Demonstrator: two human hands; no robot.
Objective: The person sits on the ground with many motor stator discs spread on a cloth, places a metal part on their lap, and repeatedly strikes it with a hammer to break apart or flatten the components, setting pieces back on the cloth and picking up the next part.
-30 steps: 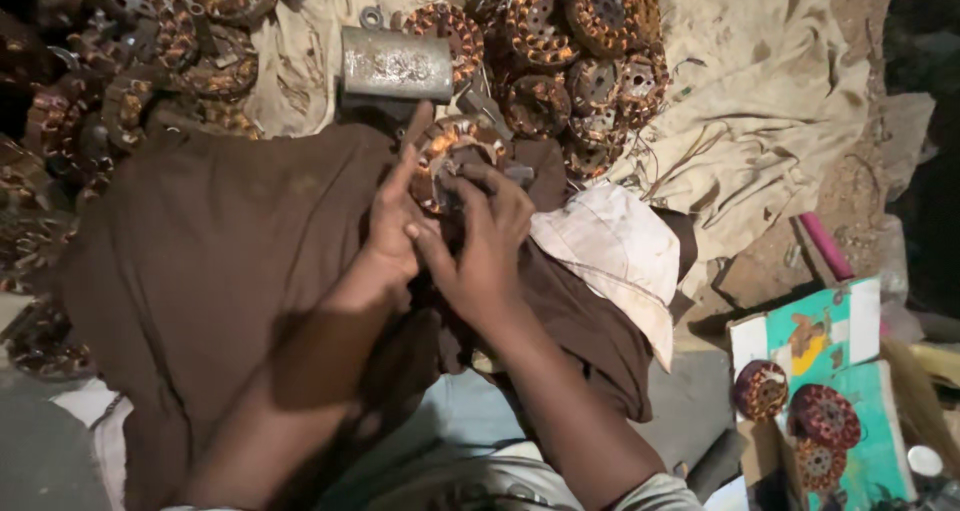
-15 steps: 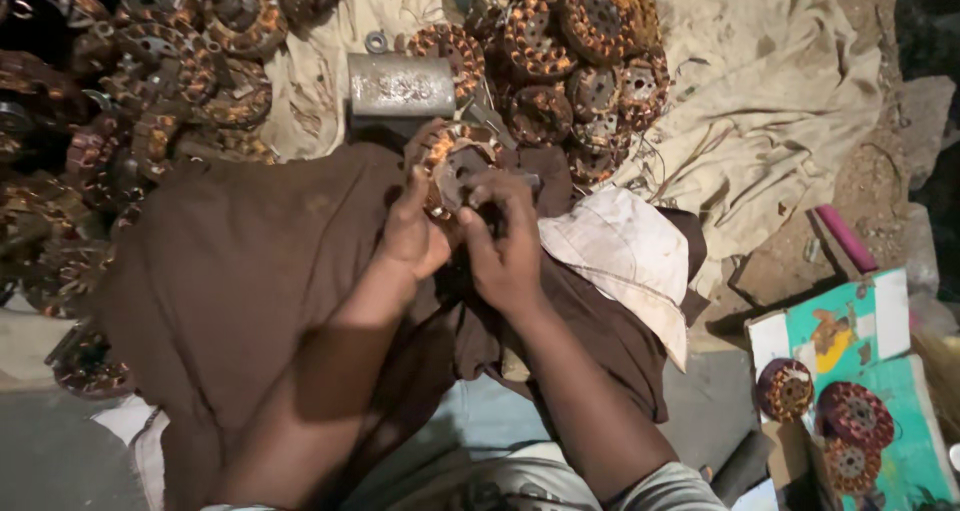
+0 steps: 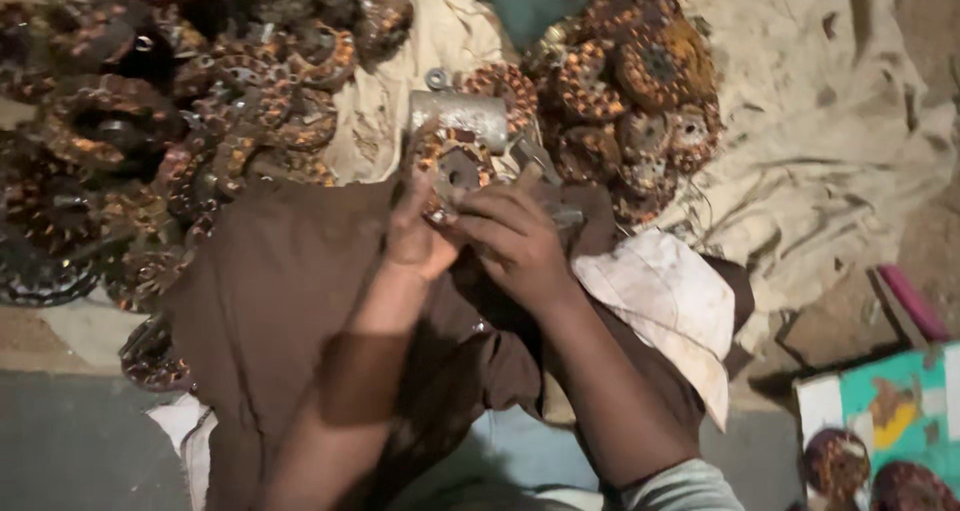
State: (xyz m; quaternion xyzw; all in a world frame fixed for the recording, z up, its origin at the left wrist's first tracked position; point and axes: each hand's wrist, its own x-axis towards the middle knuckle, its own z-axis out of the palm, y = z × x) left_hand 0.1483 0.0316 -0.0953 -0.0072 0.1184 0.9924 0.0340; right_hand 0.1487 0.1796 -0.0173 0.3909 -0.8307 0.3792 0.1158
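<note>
A round motor stator (image 3: pixel 455 167) wound with copper wire is held over my lap. My left hand (image 3: pixel 418 239) grips its near left edge, and my right hand (image 3: pixel 515 241) closes over its near right side, with a thin dark tool poking out past the fingers. Both hands rest above a brown cloth (image 3: pixel 290 301) spread across my legs. A grey metal cylinder (image 3: pixel 458 116) lies just beyond the stator.
Heaps of similar copper-wound stators lie at the far left (image 3: pixel 150 141) and far right (image 3: pixel 630 91) on a beige sheet (image 3: pixel 830 141). A white rag (image 3: pixel 670 301) lies by my right forearm. A teal and white box (image 3: pixel 890 411) with more stators is at the lower right.
The view has shifted, so hands and stator sit a little lower in the picture. Both hands keep their grip on the stator; the fingers have shifted slightly.
</note>
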